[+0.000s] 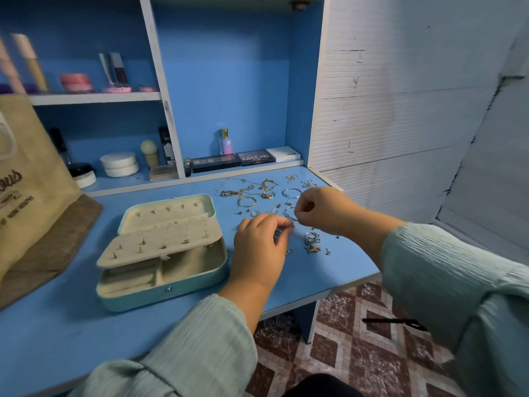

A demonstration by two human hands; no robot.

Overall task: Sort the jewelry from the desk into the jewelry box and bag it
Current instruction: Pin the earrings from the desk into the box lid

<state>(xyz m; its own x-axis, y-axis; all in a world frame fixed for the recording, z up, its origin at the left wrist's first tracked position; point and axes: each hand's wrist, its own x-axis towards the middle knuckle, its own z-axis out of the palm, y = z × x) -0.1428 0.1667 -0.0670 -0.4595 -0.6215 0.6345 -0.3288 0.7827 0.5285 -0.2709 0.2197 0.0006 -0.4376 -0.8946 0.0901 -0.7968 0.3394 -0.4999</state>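
Note:
An open teal jewelry box [163, 293] lies on the blue desk [71, 333], its cream earring panel [160, 243] carrying several studs. Loose jewelry [257, 191], gold chains, hoops and rings, is scattered right of the box. My left hand [259, 243] hovers over the desk with curled fingers pinching a small silver piece [278, 233]. My right hand [323, 209] is just right of it, fingers curled, pinching something tiny at its fingertips; what it is I cannot make out. A tan paper bag [31, 179] stands at the far left.
Cosmetics fill the blue shelves behind: eyeshadow palettes [232, 160], a perfume bottle [224, 141], white jars [118, 164]. More small rings and studs [313, 243] lie near the desk's right edge. The desk ends at the right above a patterned tile floor [357, 339].

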